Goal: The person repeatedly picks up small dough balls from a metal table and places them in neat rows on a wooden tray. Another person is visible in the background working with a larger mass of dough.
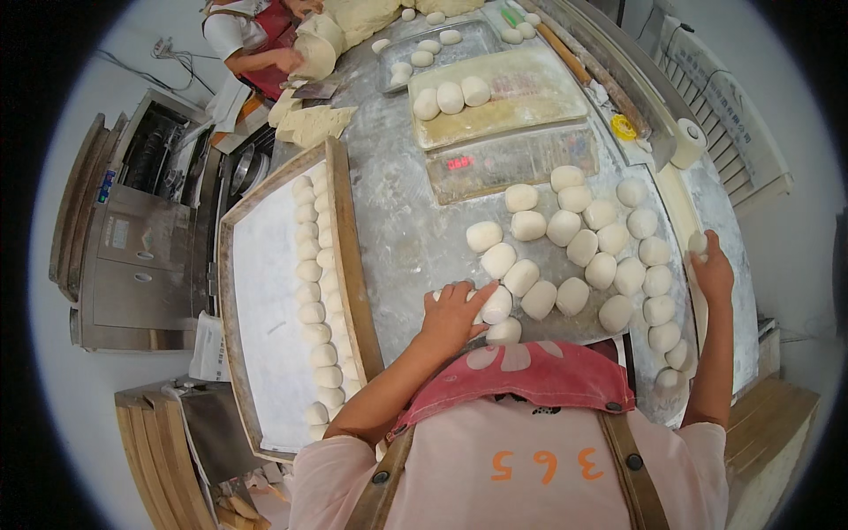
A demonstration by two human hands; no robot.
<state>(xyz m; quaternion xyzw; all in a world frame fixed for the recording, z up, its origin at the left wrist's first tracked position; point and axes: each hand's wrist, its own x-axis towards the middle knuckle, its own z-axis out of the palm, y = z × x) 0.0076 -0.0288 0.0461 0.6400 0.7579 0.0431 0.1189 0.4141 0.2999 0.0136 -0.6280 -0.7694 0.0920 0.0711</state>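
Note:
My left hand is cupped palm-down over white dough balls at the table's near edge; bits of dough show past its fingertips and beside the thumb. Against that hand rests another dough ball. Far to the right, my right hand pinches a small piece of dough between thumb and fingers, above a pale strip along the table. Between the hands lie several loose, rounded dough balls, with a curved row of them nearer the right hand.
A wooden-framed tray on the left holds two rows of dough balls. Ahead stands a digital scale with a board and three dough balls. Behind are a metal tray, rolling pins and a co-worker handling dough.

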